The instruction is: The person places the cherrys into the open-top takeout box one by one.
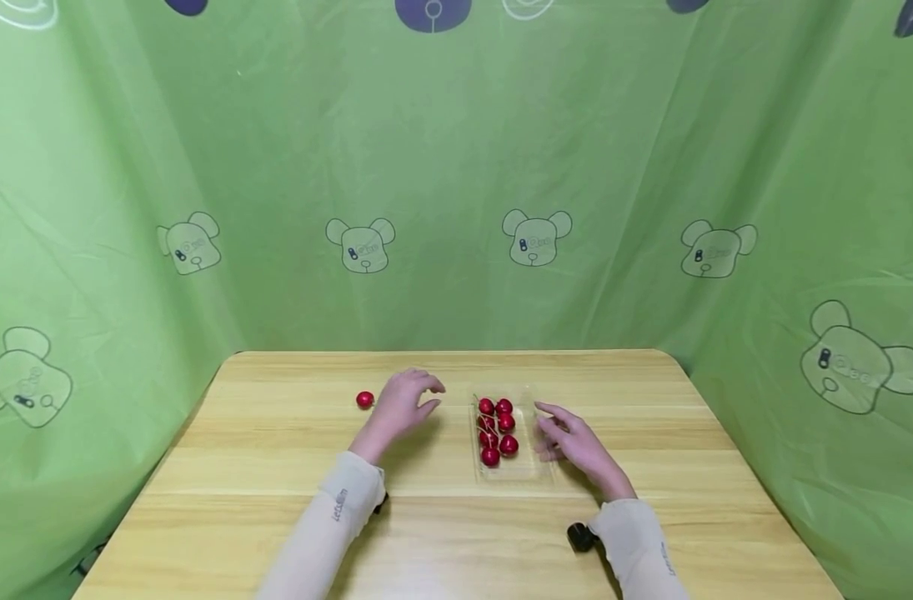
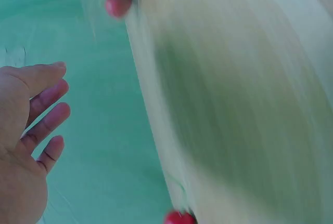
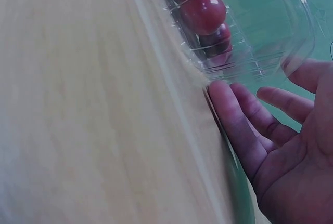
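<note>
A clear plastic box (image 1: 527,467) sits on the table with several red cherries (image 1: 508,446) lined up along its left half, their stems among them. My left hand (image 1: 402,404) is raised over the table between the box and a lone cherry (image 1: 364,400) to its left. Nothing is in its loosely bent fingers; in the left wrist view the lone cherry (image 2: 179,217) shows its green stem. My right hand (image 1: 574,442) is at the box's right side, its relaxed fingers overlapping the clear edge. The right wrist view shows fingertips (image 3: 222,91) right at the box wall (image 3: 244,68).
The wooden table (image 1: 276,500) has rounded far corners. A green curtain (image 1: 456,300) printed with bear heads surrounds its back and sides. A black wrist device (image 1: 580,537) sits at the right sleeve.
</note>
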Available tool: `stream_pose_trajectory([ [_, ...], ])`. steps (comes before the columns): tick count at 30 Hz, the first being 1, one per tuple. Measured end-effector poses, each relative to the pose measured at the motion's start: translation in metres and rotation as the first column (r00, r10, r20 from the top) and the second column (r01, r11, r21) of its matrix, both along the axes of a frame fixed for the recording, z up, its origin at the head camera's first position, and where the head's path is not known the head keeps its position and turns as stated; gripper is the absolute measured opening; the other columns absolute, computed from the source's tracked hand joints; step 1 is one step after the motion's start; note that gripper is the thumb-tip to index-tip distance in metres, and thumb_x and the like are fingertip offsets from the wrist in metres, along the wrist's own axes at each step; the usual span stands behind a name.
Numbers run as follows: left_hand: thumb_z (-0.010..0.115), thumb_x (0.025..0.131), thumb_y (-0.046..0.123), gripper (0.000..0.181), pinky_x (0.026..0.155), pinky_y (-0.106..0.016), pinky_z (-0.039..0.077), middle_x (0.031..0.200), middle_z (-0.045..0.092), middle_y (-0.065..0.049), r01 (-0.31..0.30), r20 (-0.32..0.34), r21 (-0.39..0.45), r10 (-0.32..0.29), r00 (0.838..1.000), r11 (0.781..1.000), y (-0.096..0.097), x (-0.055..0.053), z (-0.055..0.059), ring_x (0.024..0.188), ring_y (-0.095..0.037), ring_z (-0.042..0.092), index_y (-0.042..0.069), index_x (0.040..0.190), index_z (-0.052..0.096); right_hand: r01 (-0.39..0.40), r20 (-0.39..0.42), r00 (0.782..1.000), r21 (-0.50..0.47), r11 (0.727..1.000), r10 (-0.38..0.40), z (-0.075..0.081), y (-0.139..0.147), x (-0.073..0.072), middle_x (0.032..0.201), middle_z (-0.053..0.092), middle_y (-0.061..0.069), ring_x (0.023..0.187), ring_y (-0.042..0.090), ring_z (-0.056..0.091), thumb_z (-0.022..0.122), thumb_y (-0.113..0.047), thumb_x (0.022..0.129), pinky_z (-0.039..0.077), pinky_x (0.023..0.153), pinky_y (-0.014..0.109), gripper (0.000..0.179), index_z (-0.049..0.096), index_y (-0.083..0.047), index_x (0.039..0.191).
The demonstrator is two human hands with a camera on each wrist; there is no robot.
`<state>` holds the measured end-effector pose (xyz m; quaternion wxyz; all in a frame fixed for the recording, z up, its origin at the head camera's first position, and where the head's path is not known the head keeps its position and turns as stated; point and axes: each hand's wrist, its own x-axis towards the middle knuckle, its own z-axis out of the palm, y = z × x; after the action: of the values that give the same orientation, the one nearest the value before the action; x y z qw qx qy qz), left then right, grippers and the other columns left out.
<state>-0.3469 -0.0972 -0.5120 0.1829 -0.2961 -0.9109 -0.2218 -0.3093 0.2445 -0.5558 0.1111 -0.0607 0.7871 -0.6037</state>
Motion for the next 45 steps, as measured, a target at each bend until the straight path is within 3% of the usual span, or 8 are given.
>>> stream_pose_trajectory([
  [11,0.083,0.085,0.006,0.025,0.102,-0.048,0.053,0.109,0.076,-0.005,-0.083,0.095,-0.035,0.086,0.992,0.996,-0.048,-0.008,-0.012,0.107,-0.026,0.068,0.011,0.108,0.075,-0.017,-0.005,1.000,0.007,1.000,0.017,-0.002,0.004,0.001,0.128,0.057,0.031,0.095,0.030,0.069,0.048,-0.028,0.112,0.064,0.081,0.041,0.059,0.029,-0.002,0.161],
  [19,0.081,0.085,0.002,0.024,0.098,-0.043,0.056,0.108,0.075,-0.009,-0.097,0.183,-0.074,0.109,0.977,0.993,-0.062,-0.014,-0.020,0.104,-0.026,0.068,0.006,0.109,0.075,-0.018,-0.006,1.000,0.001,1.000,0.018,-0.002,0.003,0.002,0.127,0.056,0.032,0.096,0.032,0.070,0.048,-0.027,0.112,0.064,0.081,0.042,0.059,0.028,0.000,0.161],
  [25,0.079,0.086,-0.001,0.021,0.096,-0.044,0.058,0.106,0.076,-0.011,-0.095,0.226,-0.096,0.114,0.967,0.991,-0.064,-0.011,-0.021,0.102,-0.028,0.070,0.004,0.107,0.076,-0.015,-0.006,1.000,0.006,1.000,0.015,-0.001,0.002,0.003,0.128,0.056,0.032,0.095,0.031,0.070,0.048,-0.026,0.112,0.064,0.081,0.041,0.058,0.029,-0.001,0.161],
  [37,0.078,0.087,-0.002,0.012,0.092,-0.041,0.059,0.095,0.078,-0.007,-0.091,0.167,-0.128,0.112,0.979,0.988,-0.069,-0.014,-0.026,0.093,-0.025,0.072,0.008,0.093,0.078,-0.005,-0.006,1.000,0.003,1.000,0.005,-0.001,0.000,0.001,0.129,0.056,0.032,0.094,0.031,0.071,0.050,-0.026,0.111,0.064,0.081,0.042,0.059,0.030,-0.001,0.160],
  [45,0.078,0.087,-0.001,0.013,0.092,-0.040,0.059,0.097,0.078,-0.006,-0.106,0.205,-0.077,0.119,0.971,0.991,-0.072,-0.015,-0.026,0.094,-0.023,0.071,0.008,0.097,0.078,-0.013,-0.006,1.000,0.013,1.000,0.013,-0.001,0.000,-0.001,0.129,0.056,0.032,0.095,0.032,0.070,0.049,-0.027,0.111,0.064,0.081,0.042,0.059,0.030,-0.002,0.161],
])
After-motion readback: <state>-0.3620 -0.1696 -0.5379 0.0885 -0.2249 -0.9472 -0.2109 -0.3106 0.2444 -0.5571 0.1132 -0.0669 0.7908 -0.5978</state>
